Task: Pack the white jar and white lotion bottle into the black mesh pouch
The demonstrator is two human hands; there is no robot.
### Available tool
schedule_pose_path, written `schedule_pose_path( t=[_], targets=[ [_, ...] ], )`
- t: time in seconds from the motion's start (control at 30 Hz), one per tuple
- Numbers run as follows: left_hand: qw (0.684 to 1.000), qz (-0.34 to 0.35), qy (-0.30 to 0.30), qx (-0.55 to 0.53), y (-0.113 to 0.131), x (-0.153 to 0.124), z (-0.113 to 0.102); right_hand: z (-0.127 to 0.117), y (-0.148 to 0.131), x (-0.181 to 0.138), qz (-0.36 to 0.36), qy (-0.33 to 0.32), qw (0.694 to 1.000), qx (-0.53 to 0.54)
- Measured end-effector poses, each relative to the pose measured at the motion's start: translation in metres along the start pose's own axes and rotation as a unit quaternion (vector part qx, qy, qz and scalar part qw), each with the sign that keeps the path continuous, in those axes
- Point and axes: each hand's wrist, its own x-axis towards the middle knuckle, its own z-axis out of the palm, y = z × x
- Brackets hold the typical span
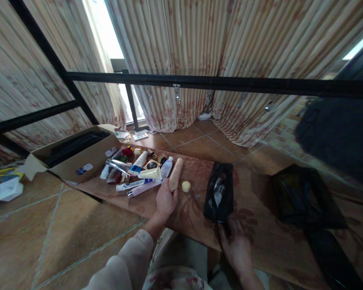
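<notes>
The left hands' side first: the left hand (166,199) lies low on the brown patterned mat (260,241), back upward, its fingertips reaching toward 1 o'clock and meeting the near end of a peach-coloured tube (176,174). Whether the fingers actually close on the tube or only rest against it cannot be told. The tube lies flat, pointing away toward 12 o'clock, at the right edge of a heap of tubes and small bottles (136,169) that spreads from the hand's 10 to 12 o'clock. A small round cream jar (186,186) sits just beside the tube, at 2 o'clock from the hand and apart from it. The right hand (234,241) is spread flat and empty, somewhat blurred, its fingers stretched toward 11 o'clock and reaching the near end of a black mesh pouch (219,193), which stands lengthwise at the mat's middle with pale items showing through its top. At 3 o'clock from the pouch, well apart, lies a second black bag (305,197). An open cardboard box (78,157) stands at 9 o'clock of the heap, touching it. Striped curtains (184,40) hang behind a black rail (218,82).
</notes>
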Motion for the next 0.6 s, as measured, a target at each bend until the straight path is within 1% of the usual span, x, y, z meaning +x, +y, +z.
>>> schedule_pose_path(
  t=[0.37,0.6],
  targets=[
    [1.0,0.013,0.01,-0.007,-0.0044,-0.0011,0.0041,0.0014,0.0019,0.0001,0.002,0.001,1.0,-0.007],
    [1.0,0.012,0.003,-0.004,-0.0047,-0.0005,0.0034,-0.0002,0.0007,0.001,-0.01,0.01,1.0,0.0]
  ],
)
